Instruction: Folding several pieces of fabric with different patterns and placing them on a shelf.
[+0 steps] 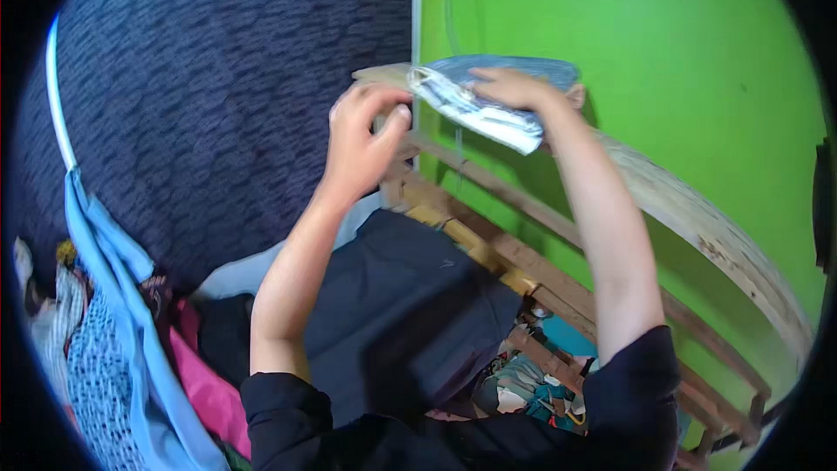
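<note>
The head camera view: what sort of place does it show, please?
Probably a room in a home, perhaps a bedroom or clothes corner: folded denim appears to lie on a wooden plank by a bright green wall, and a light blue garment hangs at the left.

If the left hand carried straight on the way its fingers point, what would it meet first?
The left hand would probably meet the folded blue-and-white garment first, though depth is unclear.

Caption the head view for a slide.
Right hand on folded blue denim before a green wall, left hand nearby.
</note>
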Available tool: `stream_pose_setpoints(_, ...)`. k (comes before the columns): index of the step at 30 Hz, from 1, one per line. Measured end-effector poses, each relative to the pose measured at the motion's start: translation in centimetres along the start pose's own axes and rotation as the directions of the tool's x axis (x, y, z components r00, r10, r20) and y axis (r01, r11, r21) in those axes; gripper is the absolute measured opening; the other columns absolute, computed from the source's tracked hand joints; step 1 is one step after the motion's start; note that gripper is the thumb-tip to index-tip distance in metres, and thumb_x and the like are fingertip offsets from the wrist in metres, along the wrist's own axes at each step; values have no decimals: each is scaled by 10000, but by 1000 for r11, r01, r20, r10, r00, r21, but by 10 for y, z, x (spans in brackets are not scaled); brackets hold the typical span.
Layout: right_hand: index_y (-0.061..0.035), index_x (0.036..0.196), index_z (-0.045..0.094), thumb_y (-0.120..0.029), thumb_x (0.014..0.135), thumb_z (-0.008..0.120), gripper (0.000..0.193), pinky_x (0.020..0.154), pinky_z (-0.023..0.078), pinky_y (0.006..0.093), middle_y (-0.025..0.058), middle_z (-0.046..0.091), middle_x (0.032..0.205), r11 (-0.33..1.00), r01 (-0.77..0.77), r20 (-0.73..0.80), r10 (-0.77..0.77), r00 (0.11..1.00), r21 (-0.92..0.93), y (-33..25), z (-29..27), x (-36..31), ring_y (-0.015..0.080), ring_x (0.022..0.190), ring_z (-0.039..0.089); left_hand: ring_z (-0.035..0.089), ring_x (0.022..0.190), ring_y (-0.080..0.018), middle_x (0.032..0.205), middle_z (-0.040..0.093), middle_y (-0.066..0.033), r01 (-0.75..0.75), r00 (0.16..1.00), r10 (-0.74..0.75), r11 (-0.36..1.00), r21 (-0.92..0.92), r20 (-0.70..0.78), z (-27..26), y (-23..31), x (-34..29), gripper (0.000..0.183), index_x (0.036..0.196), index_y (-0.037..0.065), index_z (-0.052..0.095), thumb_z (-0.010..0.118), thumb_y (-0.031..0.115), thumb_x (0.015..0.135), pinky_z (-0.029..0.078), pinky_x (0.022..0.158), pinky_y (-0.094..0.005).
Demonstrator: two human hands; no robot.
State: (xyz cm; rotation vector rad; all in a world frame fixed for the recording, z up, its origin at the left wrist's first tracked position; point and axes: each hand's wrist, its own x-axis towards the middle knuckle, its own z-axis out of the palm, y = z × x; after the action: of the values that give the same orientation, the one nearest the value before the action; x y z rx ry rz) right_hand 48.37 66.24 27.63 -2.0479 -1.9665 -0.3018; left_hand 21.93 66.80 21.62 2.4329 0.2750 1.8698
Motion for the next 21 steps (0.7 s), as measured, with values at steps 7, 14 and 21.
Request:
stream_pose_setpoints(7,-100,1089,560,-317,809,520,356,944,330,402,114,533,1146,932,305,-779,-43,625,194,-76,-37,-59,270,1092,476,434,1086,-249,1047,508,-70,190,945,-252,943,273,211,-81,76,-148,155,880,117,607,604,169,734,224,947,-486)
stream_pose_setpoints(14,-6,947,548,-26,739,522,210,909,348,325,97,541,984,331,757,-780,-87,619,563,-222,49,-192,214,984,495,460,1068,-263,1022,520,-81,548,820,-563,718,428,-104,-138,197,-281,152,871,113,615,611,131,720,244,957,-475)
stream_pose_setpoints(21,-4,868,572,-8,717,553,152,854,393,297,85,553,920,42,180,-161,-287,944,983,-295,242,-306,191,921,523,527,899,-254,923,558,-102,903,414,-633,196,383,-653,-177,312,-435,140,815,59,614,626,57,676,394,806,-338)
